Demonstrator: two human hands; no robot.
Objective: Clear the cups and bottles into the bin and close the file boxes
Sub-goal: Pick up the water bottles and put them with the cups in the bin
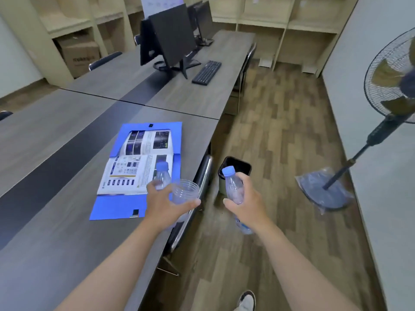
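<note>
1. Two bottles and one cup fill my hands. My left hand [166,205] grasps a blue-capped bottle [162,175] together with a clear cup [185,190] above the edge of the bench [56,221]. My right hand [247,198] is wrapped round a second bottle [233,185], out over the floor [280,135].
2. Just beyond my right hand, the black bin [243,164] stands on the floor beside the bench, with nothing covering its mouth. I judge the step in hand to be carrying this load to it.
3. Next, as I see it, I bring each hand over the mouth and let go one at a time. The opening looks narrow, and the left hand's pair could scatter.
4. Left of the bin, the blue file box [116,207] lies flat open on the bench with a brochure [134,171] in it. Closing it is not yet done.
5. Farther along the bench sit a keyboard [206,72] and monitors [170,34].
</note>
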